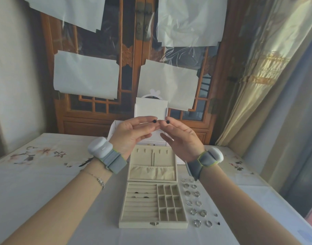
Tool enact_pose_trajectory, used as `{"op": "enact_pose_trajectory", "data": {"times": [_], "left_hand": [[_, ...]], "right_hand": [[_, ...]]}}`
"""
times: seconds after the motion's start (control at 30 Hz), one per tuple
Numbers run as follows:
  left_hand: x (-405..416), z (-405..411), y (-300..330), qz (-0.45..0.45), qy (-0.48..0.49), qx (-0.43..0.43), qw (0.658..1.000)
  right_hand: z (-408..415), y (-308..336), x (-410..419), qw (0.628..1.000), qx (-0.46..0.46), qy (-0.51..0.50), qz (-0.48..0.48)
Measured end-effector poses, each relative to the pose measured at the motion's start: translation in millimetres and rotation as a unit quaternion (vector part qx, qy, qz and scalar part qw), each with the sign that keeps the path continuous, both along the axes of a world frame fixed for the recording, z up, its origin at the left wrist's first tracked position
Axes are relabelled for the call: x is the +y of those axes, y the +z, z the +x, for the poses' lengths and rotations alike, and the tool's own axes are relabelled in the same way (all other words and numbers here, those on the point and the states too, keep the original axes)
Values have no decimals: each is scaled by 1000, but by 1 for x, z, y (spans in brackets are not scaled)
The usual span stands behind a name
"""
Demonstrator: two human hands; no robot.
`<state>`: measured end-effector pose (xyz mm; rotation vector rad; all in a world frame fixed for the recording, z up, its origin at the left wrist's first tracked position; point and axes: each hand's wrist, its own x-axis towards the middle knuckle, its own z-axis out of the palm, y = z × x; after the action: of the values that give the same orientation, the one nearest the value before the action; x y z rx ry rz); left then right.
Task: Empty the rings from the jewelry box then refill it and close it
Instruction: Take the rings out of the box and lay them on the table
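A beige jewelry box [141, 225] lies open at the table's middle, its lid [134, 167] leaning back. Several rings [140, 195] sit in the slotted rolls on the box's left half; the square compartments on its right half look bare. More silver rings [196, 203] lie in two columns on the cloth just right of the box. My left hand [132, 133] and my right hand [182, 138] are raised above the lid, palms facing each other, fingertips almost meeting. Dark dots mark the fingertips. I see nothing held in either hand.
A white box [151, 108] with a small round mirror stands behind the jewelry box. Two tiny dark bits [219, 222] lie right of the ring columns. The flowered tablecloth [45, 174] covers the table; a wooden cabinet [91, 121] stands behind, a curtain [257, 85] at right.
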<state>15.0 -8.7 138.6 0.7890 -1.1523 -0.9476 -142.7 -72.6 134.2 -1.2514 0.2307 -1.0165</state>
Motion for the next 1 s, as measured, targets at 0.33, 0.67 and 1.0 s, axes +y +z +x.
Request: {"op": "enact_pose_trajectory", "data": {"times": [0.33,0.67,1.0], "left_hand": [[-7,-6,-2,18,-16,-21,1000],[-38,-36,-48,165,-53,-141,975],[-85,-101,-113,243,-119,-347,898]], "right_hand": [[-14,-3,-1,1000,21,-21,1],[-72,-49,-20,979,181,-78,45],[-161,-111,-46,875,453,-169,17]]}}
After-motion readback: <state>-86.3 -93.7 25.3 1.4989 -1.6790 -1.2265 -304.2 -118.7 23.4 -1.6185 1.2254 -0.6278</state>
